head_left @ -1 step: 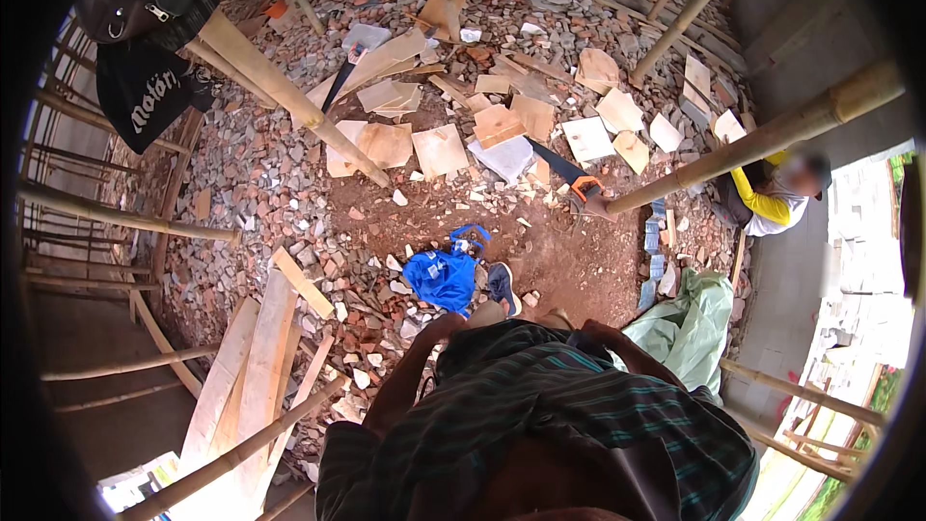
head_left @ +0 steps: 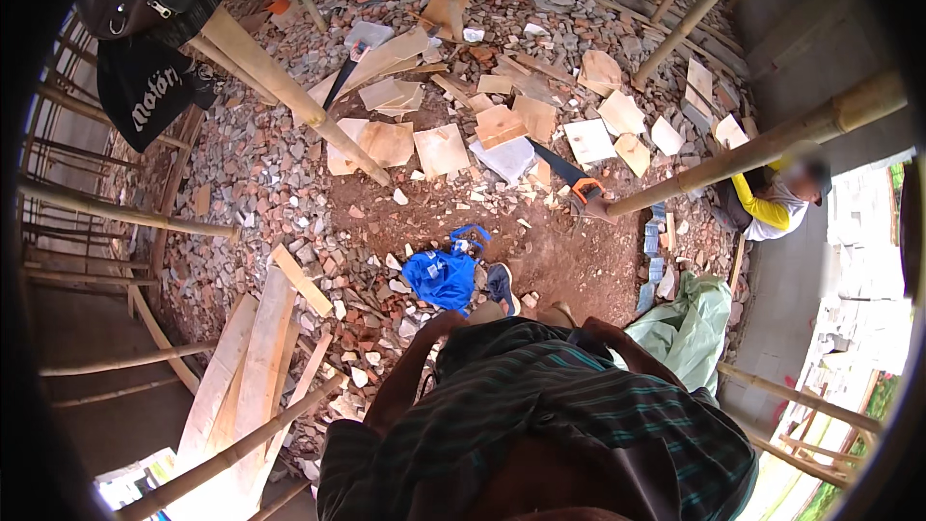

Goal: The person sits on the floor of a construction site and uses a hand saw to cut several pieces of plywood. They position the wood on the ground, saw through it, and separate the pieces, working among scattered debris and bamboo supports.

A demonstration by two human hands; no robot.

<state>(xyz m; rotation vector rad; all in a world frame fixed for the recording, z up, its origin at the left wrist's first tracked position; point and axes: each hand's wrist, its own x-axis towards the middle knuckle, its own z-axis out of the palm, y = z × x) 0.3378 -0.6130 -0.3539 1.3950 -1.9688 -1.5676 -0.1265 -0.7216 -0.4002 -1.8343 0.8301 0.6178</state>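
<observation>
My left hand (head_left: pixel 445 322) rests low against my leg, beside a crumpled blue bag (head_left: pixel 439 280) on the rubble. On the other side of my body, my right hand (head_left: pixel 600 330) is at my leg, near a pale green plastic sheet (head_left: pixel 690 328). The fingers of both hands are hidden or too dark to make out. A dark shoe (head_left: pixel 501 287) of mine stands next to the bag. Farther ahead lies a handsaw (head_left: pixel 583 185) with an orange and black handle, close to square-cut plywood pieces (head_left: pixel 442 150).
Bamboo poles (head_left: pixel 752 156) slant across the space. Long planks (head_left: pixel 253 367) lie at the lower left. A second handsaw (head_left: pixel 340 84) rests among boards. Another person (head_left: pixel 767 198) in yellow sleeves sits at the right by a grey wall. A black bag (head_left: pixel 143 96) hangs at the upper left.
</observation>
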